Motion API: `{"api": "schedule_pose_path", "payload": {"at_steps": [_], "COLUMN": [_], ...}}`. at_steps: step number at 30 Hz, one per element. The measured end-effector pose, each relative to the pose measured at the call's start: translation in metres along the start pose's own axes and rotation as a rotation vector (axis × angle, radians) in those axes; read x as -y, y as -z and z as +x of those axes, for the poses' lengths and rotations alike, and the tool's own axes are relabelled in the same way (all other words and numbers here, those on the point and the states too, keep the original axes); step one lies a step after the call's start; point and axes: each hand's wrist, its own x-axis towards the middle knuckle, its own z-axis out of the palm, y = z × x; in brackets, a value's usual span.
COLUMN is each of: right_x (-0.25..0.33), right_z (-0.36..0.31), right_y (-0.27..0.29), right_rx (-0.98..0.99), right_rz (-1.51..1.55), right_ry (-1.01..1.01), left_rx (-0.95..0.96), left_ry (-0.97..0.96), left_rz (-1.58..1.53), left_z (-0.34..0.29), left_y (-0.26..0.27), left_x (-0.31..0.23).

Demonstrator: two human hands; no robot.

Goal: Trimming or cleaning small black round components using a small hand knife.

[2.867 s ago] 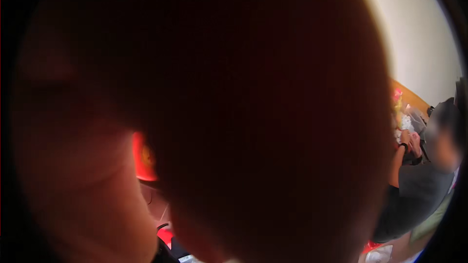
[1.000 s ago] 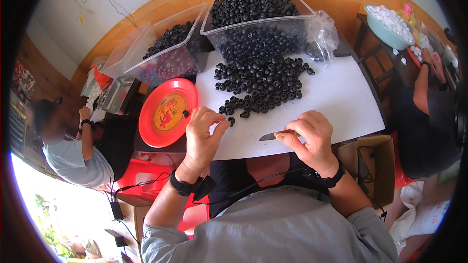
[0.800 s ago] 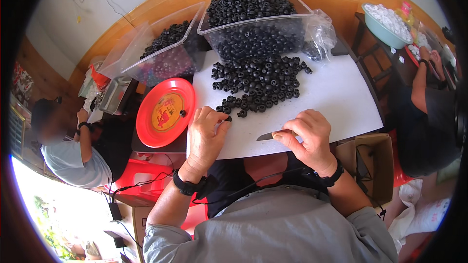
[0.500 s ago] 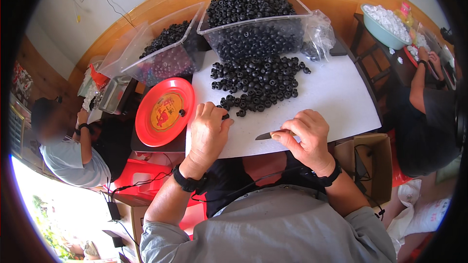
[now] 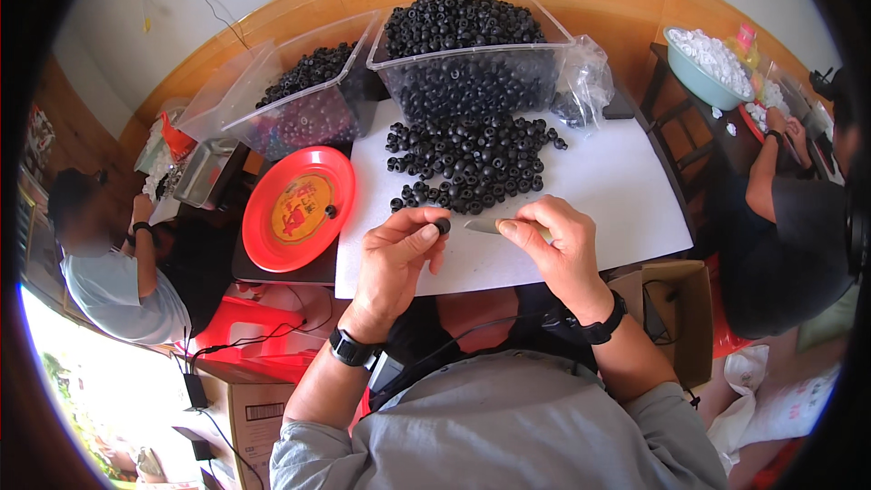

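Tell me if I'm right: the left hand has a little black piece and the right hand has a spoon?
Not quite: in the head view, the right hand holds a small knife, not a spoon. The left hand does have a little black piece.

The left hand [image 5: 397,259] pinches a black bead [image 5: 443,226] near the knife [image 5: 482,226] in the right hand [image 5: 561,243]. Beyond, loose beads [image 5: 472,159] lie heaped on a white board [image 5: 621,195], beside a red plate [image 5: 257,222].
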Motion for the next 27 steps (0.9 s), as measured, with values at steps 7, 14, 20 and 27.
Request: {"api": "schedule_pose_path", "payload": {"at_steps": [7,14,20,27], "right_x": [-0.006,-0.02,-0.031,-0.038], "right_z": [0.004,0.008,0.008,0.01], "right_y": [-0.007,-0.006,-0.01,-0.014], "right_rx": [-0.018,-0.047,-0.046,-0.045], "right_rz": [-0.017,-0.065,-0.064,-0.103], "right_ry": [-0.029,0.045,0.005,0.014], "left_rx": [0.059,0.071,0.089,0.075], "left_ry": [0.096,0.047,0.029,0.007], "left_rz": [-0.207,-0.211,-0.226,-0.208], "left_z": [0.01,0.02,0.027,0.03], "left_y": [-0.017,-0.016,-0.009,-0.008], "left_x": [0.012,0.029,0.038,0.041]}}
